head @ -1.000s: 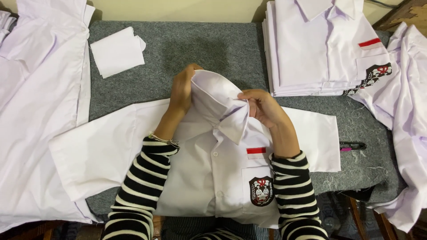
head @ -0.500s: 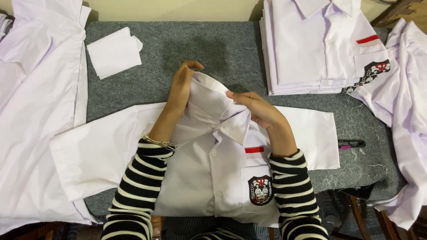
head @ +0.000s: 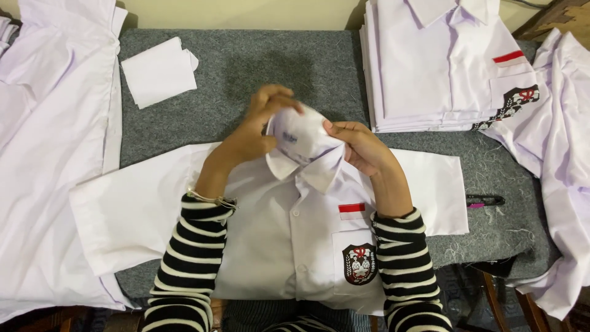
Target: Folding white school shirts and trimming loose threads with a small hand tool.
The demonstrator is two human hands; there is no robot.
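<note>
A white short-sleeved shirt [head: 289, 233] lies front up on the grey felt table [head: 319, 67], sleeves spread to both sides. It has a red and white strip and a dark crest on the chest pocket. My left hand [head: 255, 126] grips the left side of its raised collar [head: 301, 138]. My right hand [head: 362, 147] pinches the collar's right side. Both arms wear black and white striped sleeves.
A stack of folded white shirts [head: 442, 61] sits at the back right. Loose white shirts lie at the far left [head: 49, 141] and far right [head: 562, 160]. A small folded white piece [head: 158, 72] is at the back left. A dark pen-like tool [head: 485, 200] lies beside the right sleeve.
Both hands have shifted along the collar, bunching it into a rounder shape; the left hand's fingers now curl over its top.
</note>
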